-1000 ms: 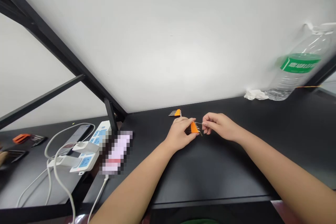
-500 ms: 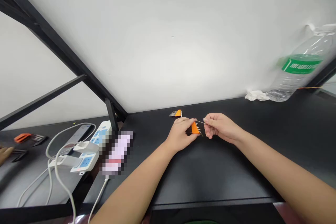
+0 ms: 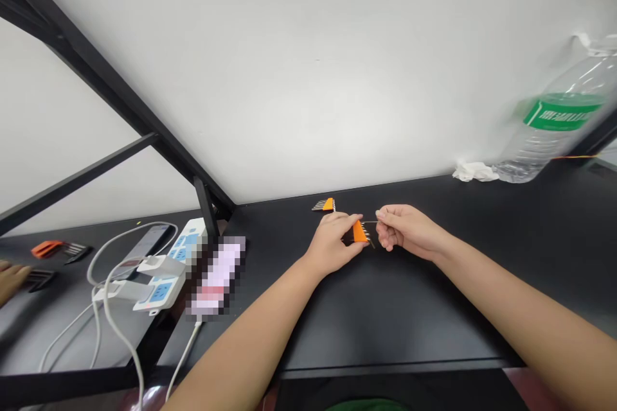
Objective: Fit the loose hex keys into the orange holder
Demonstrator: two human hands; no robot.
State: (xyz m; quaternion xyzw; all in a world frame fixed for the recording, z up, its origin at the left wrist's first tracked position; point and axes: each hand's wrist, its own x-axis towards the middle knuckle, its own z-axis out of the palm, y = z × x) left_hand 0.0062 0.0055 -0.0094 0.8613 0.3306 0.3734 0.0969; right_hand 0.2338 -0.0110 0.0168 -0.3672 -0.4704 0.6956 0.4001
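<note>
My left hand (image 3: 335, 237) grips an orange holder (image 3: 359, 232) just above the black table, with several thin metal keys sticking out of the holder's right side. My right hand (image 3: 396, 227) pinches the right end of a thin metal key (image 3: 370, 223), whose left end reaches the top of the holder by my left fingertips. Behind my left hand a second orange holder (image 3: 328, 204) lies on the table, metal keys fanned out to its left.
White power strip (image 3: 168, 270), cables and a pixelated phone (image 3: 219, 276) lie left, beside a black frame post (image 3: 206, 209). Another person's hand (image 3: 10, 279) is at far left near an orange holder (image 3: 47, 248). Crumpled tissue (image 3: 475, 171) and a large bottle (image 3: 554, 112) stand back right.
The key between my hands has turned from slanting to nearly level. My hands keep almost the same places. The view has shifted slightly, and the other person's hand shows more at the left edge.
</note>
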